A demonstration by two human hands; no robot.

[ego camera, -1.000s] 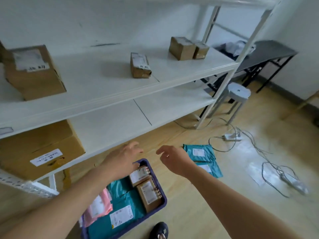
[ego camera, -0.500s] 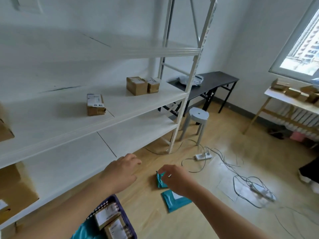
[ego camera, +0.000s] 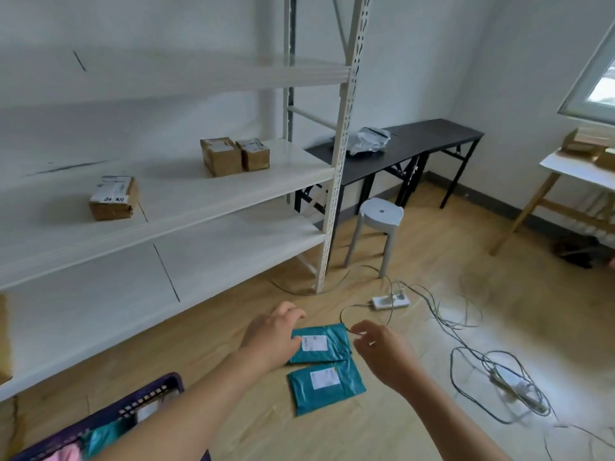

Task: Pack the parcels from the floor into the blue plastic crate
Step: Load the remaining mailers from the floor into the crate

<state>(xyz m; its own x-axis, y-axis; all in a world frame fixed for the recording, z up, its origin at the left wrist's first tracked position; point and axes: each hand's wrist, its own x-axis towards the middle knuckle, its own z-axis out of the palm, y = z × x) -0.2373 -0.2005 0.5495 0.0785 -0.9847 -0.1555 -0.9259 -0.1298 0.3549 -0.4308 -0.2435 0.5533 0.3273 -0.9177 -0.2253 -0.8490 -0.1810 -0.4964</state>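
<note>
Empty, fingers loosely curled: left hand [ego camera: 273,341], right hand [ego camera: 379,354] flank far parcel [ego camera: 324,342], right of crate [ego camera: 156,385]; near parcel [ego camera: 327,384] beside it. Step: reaching. Next likely: pinch parcel edge, carry into crate.

Left hand [ego camera: 271,341], right hand [ego camera: 382,356] moved from crate [ego camera: 146,398] to teal parcels [ego camera: 329,344]

Soft daylight, motion blur, wide-angle distortion

White shelving [ego camera: 186,194], three cardboard boxes [ego camera: 221,157], grey stool [ego camera: 381,212], black table [ego camera: 429,134], power strip [ego camera: 390,301], possibly crumpled plastic bag [ego camera: 369,141]
</note>
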